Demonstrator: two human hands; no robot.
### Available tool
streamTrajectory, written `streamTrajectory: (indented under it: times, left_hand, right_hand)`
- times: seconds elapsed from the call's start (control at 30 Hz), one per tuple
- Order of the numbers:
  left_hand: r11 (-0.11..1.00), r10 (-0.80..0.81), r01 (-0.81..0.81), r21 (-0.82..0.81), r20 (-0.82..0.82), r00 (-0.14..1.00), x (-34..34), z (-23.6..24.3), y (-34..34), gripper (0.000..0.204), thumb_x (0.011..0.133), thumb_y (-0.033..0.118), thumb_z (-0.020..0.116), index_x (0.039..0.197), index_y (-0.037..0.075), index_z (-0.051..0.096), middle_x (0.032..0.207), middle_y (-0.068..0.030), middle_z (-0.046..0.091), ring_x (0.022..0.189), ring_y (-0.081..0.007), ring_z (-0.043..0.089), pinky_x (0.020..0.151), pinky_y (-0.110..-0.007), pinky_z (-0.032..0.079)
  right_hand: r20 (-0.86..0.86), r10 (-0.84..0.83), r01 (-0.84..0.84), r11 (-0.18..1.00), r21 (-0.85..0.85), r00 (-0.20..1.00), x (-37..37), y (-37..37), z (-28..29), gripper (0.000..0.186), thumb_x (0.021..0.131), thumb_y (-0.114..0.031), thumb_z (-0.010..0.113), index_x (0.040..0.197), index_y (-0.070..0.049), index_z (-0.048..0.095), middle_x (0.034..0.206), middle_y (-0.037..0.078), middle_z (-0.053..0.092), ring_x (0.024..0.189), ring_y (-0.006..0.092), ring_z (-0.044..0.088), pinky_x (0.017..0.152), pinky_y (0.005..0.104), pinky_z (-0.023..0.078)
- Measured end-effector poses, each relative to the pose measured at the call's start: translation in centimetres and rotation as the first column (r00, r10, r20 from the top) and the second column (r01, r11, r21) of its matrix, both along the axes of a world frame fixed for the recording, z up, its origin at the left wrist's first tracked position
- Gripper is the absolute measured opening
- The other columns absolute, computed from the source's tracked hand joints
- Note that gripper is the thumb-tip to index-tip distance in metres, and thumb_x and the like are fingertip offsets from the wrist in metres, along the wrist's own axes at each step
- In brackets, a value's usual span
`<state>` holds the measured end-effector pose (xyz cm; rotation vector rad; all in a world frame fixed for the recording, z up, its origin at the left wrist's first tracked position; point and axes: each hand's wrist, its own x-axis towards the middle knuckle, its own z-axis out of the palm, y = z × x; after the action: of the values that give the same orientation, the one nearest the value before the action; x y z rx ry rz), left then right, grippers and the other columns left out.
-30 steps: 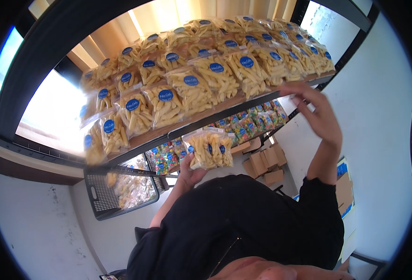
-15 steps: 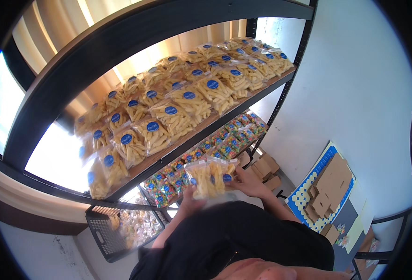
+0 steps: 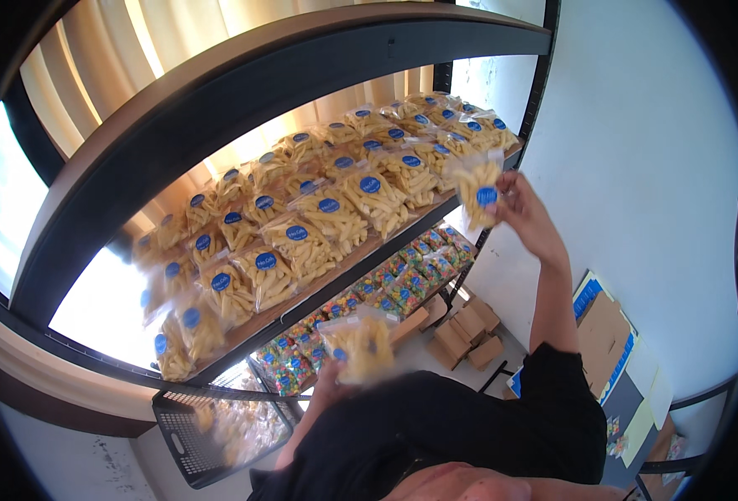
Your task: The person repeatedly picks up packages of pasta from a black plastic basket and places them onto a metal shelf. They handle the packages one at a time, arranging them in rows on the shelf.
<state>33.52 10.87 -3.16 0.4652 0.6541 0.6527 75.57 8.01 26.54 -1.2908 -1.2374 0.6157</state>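
In the head view, our right hand [image 3: 521,207] grips one bag of pale sticks [image 3: 474,190] at two o'clock, by the upper shelf [image 3: 360,268]; our left hand [image 3: 329,389] clasps blurred bagged sticks [image 3: 365,351] at six o'clock, near colourful packets [image 3: 403,296].

Daylight from the left: bright patch [image 3: 93,292] blown to white, haze washing over the shelf's left-end bags [image 3: 162,355]. Curtain [image 3: 164,37] backlit, warm glow. Shelf beam [image 3: 302,92] dark, bowed by the lens. Right-hand wall [image 3: 636,159] evenly lit, bluish. Lower bag [image 3: 367,346] at left hand [image 3: 329,386] badly smeared; raised bag [image 3: 473,188] at right hand [image 3: 523,213] softer-edged. Rim falls to black.
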Motion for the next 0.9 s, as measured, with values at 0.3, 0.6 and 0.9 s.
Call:
streamTrajectory:
  times: [0.3, 0.6, 0.9]
  left_hand:
    - [0.987, 0.127, -0.138, 0.077, 0.136, 0.983, 3.5, 8.1, -1.5, 0.053, 0.079, 0.029, 0.069, 0.122, 0.002, 0.052, 0.099, -0.0089, 0.067, 0.082, -0.0198, 0.066, 0.069, -0.031, 0.055]
    - [0.934, 0.344, -0.347, 0.086, 0.045, 0.938, 5.6, 9.5, -2.4, 0.047, 0.082, 0.035, 0.065, 0.114, 0.003, 0.055, 0.084, -0.0045, 0.065, 0.06, -0.0133, 0.06, 0.047, -0.023, 0.046]
    - [0.94, 0.34, -0.34, 0.006, 0.004, 0.94, 4.8, 8.4, -2.6, 0.064, 0.076, 0.027, 0.071, 0.13, 0.001, 0.046, 0.114, -0.0132, 0.062, 0.102, -0.0236, 0.063, 0.087, -0.035, 0.052]
  right_hand:
    - [0.427, -0.262, 0.272, 0.961, 0.037, 0.865, 8.5, 15.4, 6.5, 0.05, 0.088, -0.029, 0.065, 0.123, 0.002, 0.049, 0.099, 0.015, 0.064, 0.086, 0.0176, 0.065, 0.069, 0.0299, 0.053]
    - [0.709, -0.228, 0.337, 0.941, -0.015, 0.667, 13.1, 26.7, 5.0, 0.048, 0.081, -0.036, 0.069, 0.109, 0.001, 0.057, 0.096, 0.017, 0.065, 0.088, 0.0265, 0.064, 0.079, 0.0366, 0.051]
    - [0.719, -0.309, 0.316, 0.94, 0.131, 0.622, 13.6, 26.2, 3.9, 0.044, 0.085, -0.036, 0.066, 0.112, -0.001, 0.064, 0.108, 0.018, 0.064, 0.105, 0.0296, 0.061, 0.088, 0.0381, 0.048]
